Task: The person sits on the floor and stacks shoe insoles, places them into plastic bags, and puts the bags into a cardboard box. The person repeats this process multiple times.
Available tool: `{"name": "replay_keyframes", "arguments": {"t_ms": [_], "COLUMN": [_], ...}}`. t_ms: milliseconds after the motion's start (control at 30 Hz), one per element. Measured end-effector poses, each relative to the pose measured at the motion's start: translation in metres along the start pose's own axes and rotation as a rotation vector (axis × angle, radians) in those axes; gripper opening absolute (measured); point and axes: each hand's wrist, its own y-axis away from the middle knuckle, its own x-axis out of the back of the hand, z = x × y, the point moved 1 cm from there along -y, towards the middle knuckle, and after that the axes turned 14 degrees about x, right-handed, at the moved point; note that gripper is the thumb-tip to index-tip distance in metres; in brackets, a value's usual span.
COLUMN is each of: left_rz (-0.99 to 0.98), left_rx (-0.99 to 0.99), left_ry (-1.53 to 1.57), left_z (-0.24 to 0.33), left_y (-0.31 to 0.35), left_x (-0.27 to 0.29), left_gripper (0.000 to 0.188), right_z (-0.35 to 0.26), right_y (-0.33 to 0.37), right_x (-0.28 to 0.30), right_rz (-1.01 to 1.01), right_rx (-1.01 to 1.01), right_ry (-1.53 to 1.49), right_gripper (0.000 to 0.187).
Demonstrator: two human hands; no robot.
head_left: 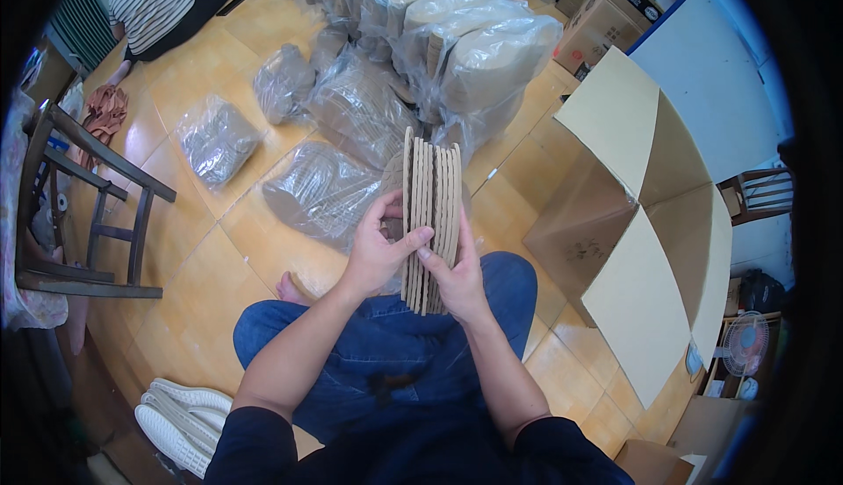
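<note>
Between fingers (pixel 387 205) of both hands (pixel 372 254) stands a tan stack (pixel 432 188).

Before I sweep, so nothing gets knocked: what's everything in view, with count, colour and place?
Held soles: several, tan, between hands
Bagged soles: many, tan, floor ahead
White soles: several, white, lower left
Open box: one, brown, right
Cartons: several, brown, upper right
Chairs: two, dark brown, both sides
Panel: one, pale blue, upper right
Fan: one, pinkish, far right
Clutter: uncountable, mixed colours, both edges
Colleague: one, striped top, upper left
Jeans: one pair, blue, lap
Left hand: one, bare, on held soles
Right hand: one, bare, on held soles
</note>
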Motion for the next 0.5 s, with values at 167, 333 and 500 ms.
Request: {"name": "replay_keyframes", "arguments": {"t_ms": [167,333,500], "left_rz": [0.013,0.01,-0.064], "left_rx": [0.013,0.075,0.261], "left_ry": [0.008,0.107,0.587], "left_z": [-0.002,-0.008,-0.012], "left_y": [-0.002,-0.004,-0.009], "left_x": [0.001,0.007,0.01], "left_gripper": [0.056,0.041,0.055], "right_z": [-0.001,-0.003,-0.004], "right_y": [0.001,0.002,0.0], "right_x": [-0.002,0.006,0.025], "right_rz": [0.084,0.168,0.257], "right_rx": [-0.003,-0.061,-0.201], "right_ry": [0.001,-0.018,-0.258], "right_gripper": [0.072,0.056,0.047]}}
